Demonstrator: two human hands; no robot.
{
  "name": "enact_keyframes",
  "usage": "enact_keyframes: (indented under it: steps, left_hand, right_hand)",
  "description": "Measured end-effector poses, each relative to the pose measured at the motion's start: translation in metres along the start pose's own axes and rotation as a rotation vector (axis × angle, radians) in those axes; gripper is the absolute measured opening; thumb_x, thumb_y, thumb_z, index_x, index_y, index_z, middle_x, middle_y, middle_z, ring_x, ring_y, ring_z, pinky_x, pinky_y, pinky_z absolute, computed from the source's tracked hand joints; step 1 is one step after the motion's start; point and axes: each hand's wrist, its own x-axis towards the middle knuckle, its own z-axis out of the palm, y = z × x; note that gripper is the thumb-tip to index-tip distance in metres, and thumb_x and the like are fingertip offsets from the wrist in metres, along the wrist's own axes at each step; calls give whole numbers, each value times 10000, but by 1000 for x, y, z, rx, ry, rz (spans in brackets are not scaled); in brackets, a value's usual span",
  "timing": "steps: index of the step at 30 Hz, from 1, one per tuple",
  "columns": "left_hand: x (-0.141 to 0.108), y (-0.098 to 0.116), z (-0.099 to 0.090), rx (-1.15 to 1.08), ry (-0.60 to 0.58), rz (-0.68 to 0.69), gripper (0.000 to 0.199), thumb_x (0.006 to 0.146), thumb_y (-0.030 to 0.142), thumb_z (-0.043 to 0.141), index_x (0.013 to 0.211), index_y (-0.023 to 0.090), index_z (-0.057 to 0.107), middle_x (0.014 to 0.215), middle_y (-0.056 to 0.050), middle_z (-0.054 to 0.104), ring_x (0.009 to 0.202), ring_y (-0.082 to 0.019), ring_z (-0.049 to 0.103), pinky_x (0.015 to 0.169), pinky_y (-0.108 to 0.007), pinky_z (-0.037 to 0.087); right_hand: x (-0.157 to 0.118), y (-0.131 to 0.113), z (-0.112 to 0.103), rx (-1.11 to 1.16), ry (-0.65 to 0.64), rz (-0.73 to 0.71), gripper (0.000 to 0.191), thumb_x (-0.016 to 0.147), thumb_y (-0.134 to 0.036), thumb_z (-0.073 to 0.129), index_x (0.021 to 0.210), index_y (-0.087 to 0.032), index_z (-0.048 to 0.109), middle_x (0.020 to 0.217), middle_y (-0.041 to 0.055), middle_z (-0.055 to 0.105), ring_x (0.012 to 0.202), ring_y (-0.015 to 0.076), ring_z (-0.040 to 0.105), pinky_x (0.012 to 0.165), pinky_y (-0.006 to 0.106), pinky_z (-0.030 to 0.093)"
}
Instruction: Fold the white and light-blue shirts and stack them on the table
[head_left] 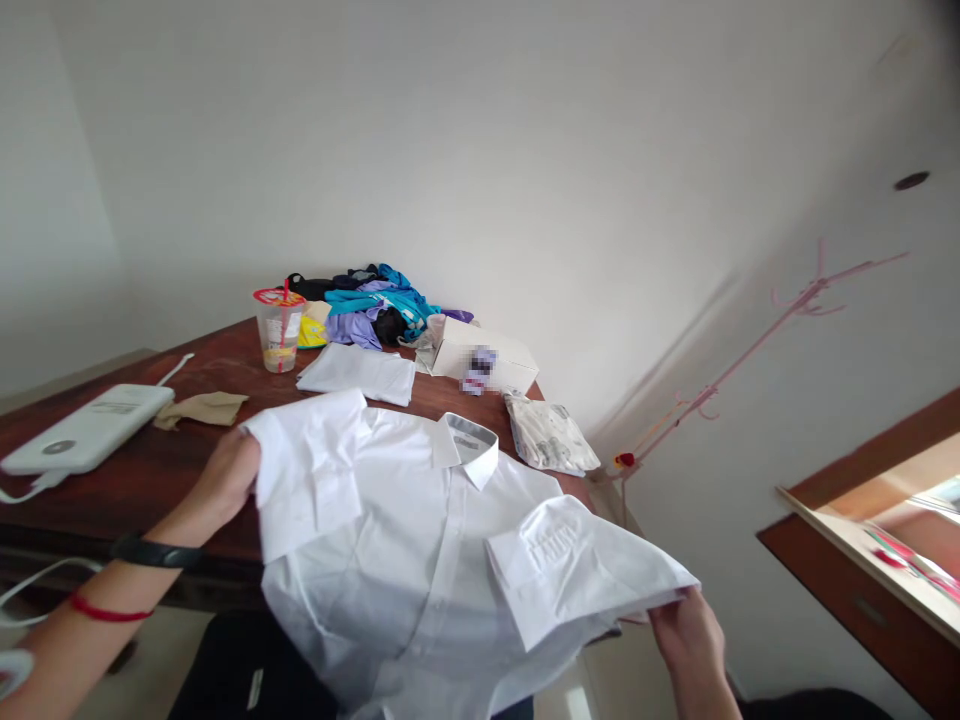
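A white collared shirt (420,530) lies spread over the front of the dark wooden table (217,360), its collar pointing away from me and its lower part hanging past the edge. Both sleeves are folded in over the front. My left hand (236,465) is at the outer fold of the sleeve on the left, with its fingers hidden behind the cloth. On the right, my right hand (688,625) is closed on the outer edge of the other sleeve.
A white power bank (90,428) with cables lies at left beside a brown cloth scrap (201,409). Behind the shirt are a plastic cup (280,335), folded white cloth (356,373), piled clothes (375,305), a white box (487,350) and a bagged garment (551,435). A pink coat stand (720,380) stands right.
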Motion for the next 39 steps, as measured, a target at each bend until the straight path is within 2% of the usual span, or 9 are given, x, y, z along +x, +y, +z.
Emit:
enact_keyframes:
  steps: [5, 7, 10, 14, 18, 21, 30, 35, 39]
  left_hand:
    - [8, -3, -50, -17, 229, -91, 734, 899, 404, 477, 1587, 231, 284, 1500, -110, 570, 1205, -395, 655, 901, -513, 599]
    - [0, 15, -59, 187, 271, 119, 791, 892, 343, 485, 1626, 305, 193, 1680, -35, 320, 1407, -414, 484, 1137, -562, 454]
    - [-18, 55, -50, 442, 260, 542, 717, 885, 258, 470, 1580, 378, 336, 1720, 77, 188, 1558, -373, 228, 1300, -564, 191]
    - [-31, 98, 6, 385, -163, 629, 544, 960, 234, 410, 1499, 279, 476, 1560, -28, 510, 1430, -281, 495, 1227, -464, 384]
    - [-22, 112, 87, 449, -630, 615, 504, 1015, 330, 425, 1501, 214, 493, 1527, -85, 556, 1401, -262, 529, 1206, -407, 394]
    - [-2, 112, 142, 478, -741, 629, 542, 998, 301, 461, 1528, 188, 458, 1565, -124, 502, 1435, -287, 485, 1212, -456, 378]
    - [49, 96, 231, 447, -792, 528, 679, 950, 573, 586, 1517, 216, 478, 1639, -178, 350, 1528, -400, 290, 1201, -563, 318]
    - [54, 82, 251, 433, -722, 539, 458, 895, 557, 677, 1208, 224, 660, 1384, -153, 580, 1406, -429, 421, 1145, -639, 303]
    - [61, 76, 254, 347, -683, 578, 374, 877, 578, 695, 943, 214, 635, 1083, -84, 645, 1144, -323, 581, 1036, -480, 429]
  right_hand:
    - [8, -3, -31, -280, 73, -126, 478, 541, -224, 633, 1018, -217, 644, 791, 1, 649, 603, 178, 608, 486, 286, 513]
    - [-5, -10, -26, -432, 108, -313, 574, 565, -258, 607, 1134, -210, 663, 934, 30, 685, 743, 208, 654, 588, 319, 547]
    - [-37, -26, 0, -632, 134, -724, 491, 662, -257, 535, 1111, -189, 723, 1168, 87, 689, 1098, 302, 648, 912, 461, 548]
    - [-83, -40, 58, -662, -184, -1116, 320, 817, -216, 511, 1045, -187, 734, 1176, 104, 706, 1221, 294, 613, 1097, 506, 438]
    - [-117, -26, 124, -988, -929, -934, 300, 972, -260, 474, 1141, -221, 718, 1206, 92, 709, 1100, 238, 671, 966, 392, 531]
    - [-124, -6, 164, -1221, -1168, -855, 353, 990, -260, 498, 1301, -229, 663, 1289, 99, 677, 1150, 260, 657, 1007, 415, 513]
    - [-79, 43, 224, -1310, -1194, -853, 564, 1001, -407, 576, 1523, -217, 479, 1609, 190, 368, 1451, 341, 446, 1177, 506, 388]
    - [-68, 67, 236, -1234, -1228, -843, 485, 1005, -406, 569, 1438, -187, 563, 1666, 187, 278, 1540, 356, 293, 1215, 533, 322]
    - [-61, 71, 235, -1128, -1224, -770, 270, 987, -394, 608, 1146, -190, 685, 1664, 177, 264, 1429, 336, 472, 1126, 503, 423]
